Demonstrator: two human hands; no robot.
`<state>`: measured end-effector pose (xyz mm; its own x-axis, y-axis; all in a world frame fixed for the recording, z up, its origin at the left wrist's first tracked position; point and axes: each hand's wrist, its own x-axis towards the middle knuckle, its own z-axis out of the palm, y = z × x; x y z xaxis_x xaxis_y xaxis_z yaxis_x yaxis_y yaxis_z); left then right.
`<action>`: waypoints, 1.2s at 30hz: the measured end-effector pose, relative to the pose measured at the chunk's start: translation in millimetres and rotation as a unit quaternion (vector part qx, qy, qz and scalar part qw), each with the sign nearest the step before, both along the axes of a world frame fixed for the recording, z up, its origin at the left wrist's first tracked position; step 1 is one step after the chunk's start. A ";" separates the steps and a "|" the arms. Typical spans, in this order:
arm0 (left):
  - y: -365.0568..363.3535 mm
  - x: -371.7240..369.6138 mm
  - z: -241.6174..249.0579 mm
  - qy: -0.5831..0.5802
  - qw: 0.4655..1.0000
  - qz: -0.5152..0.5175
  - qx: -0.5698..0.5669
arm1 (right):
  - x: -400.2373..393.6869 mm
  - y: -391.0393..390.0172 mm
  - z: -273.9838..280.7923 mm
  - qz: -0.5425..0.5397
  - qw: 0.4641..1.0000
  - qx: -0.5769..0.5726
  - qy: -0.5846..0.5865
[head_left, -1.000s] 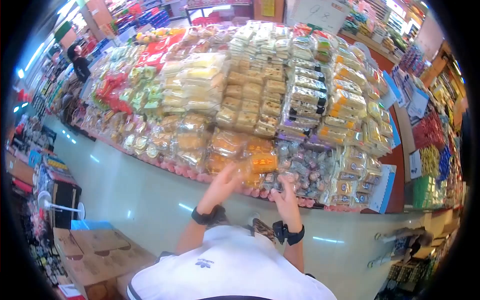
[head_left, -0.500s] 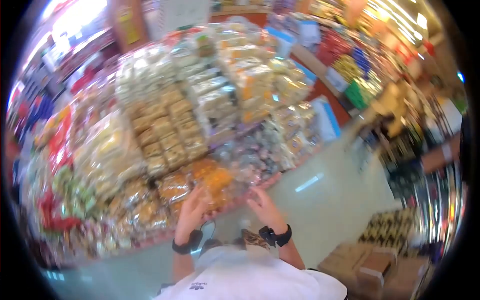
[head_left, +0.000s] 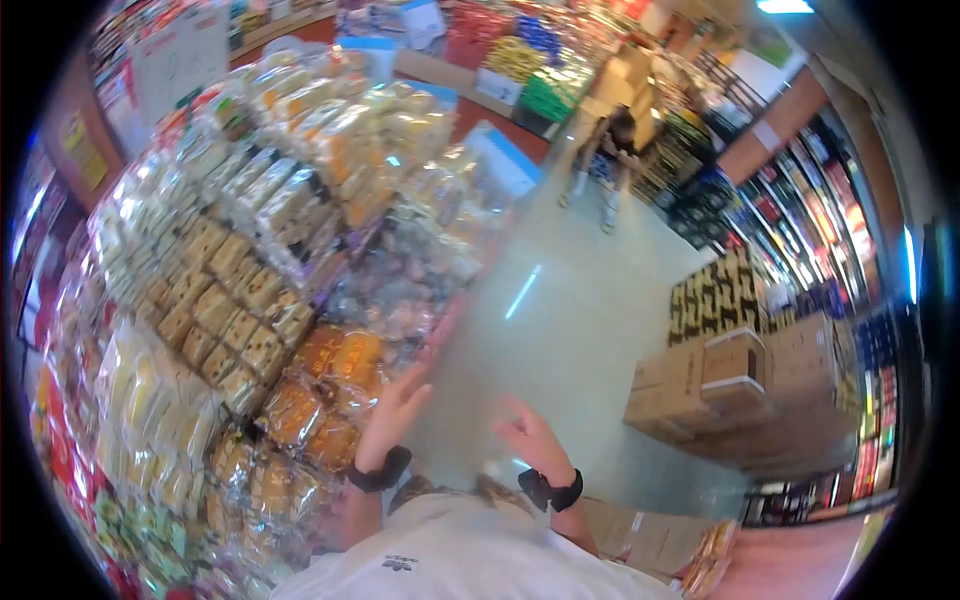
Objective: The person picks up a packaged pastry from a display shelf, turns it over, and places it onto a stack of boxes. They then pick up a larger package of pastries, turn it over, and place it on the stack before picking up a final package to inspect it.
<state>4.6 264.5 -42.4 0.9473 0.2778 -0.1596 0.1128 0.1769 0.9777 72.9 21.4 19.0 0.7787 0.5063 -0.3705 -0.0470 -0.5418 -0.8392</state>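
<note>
My left hand (head_left: 394,418) is at the edge of a display of wrapped snacks, its fingers stretched out and nothing in them. Beside it lie orange-wrapped packs (head_left: 355,358) in clear plastic, and it overlaps their edge in this view. My right hand (head_left: 532,440) hovers over the floor, fingers spread and somewhat blurred, holding nothing. Both wrists carry black bands. Grey-and-pink wrapped pieces (head_left: 395,285) fill the section beyond the orange packs. Blocks of light brown bars (head_left: 225,300) and pale wrapped bars (head_left: 150,405) lie further left.
A shiny floor aisle (head_left: 530,330) runs ahead on the right. Stacked cardboard cartons (head_left: 690,385) stand along it, with loaded shelves (head_left: 800,215) behind. Far down the aisle is a person (head_left: 608,160). Blue-and-white cards (head_left: 500,160) stand at the display's edge.
The view has turned right, so the display has shifted left and more of the aisle and cartons shows. My left hand has come away from over the orange packs to the display's edge.
</note>
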 end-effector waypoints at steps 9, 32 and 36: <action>-91.3 16.5 6.2 -0.045 0.978 -0.185 0.089 | -65.6 -102.3 -4.0 -0.160 0.985 0.046 -0.044; -329.0 -153.2 19.3 -0.048 0.862 -0.461 0.204 | -311.9 -350.4 -66.1 -0.380 0.903 0.197 -0.037; -375.4 -158.3 23.9 -0.066 0.858 -0.474 0.186 | -352.8 -374.7 -48.8 -0.452 0.858 0.224 -0.099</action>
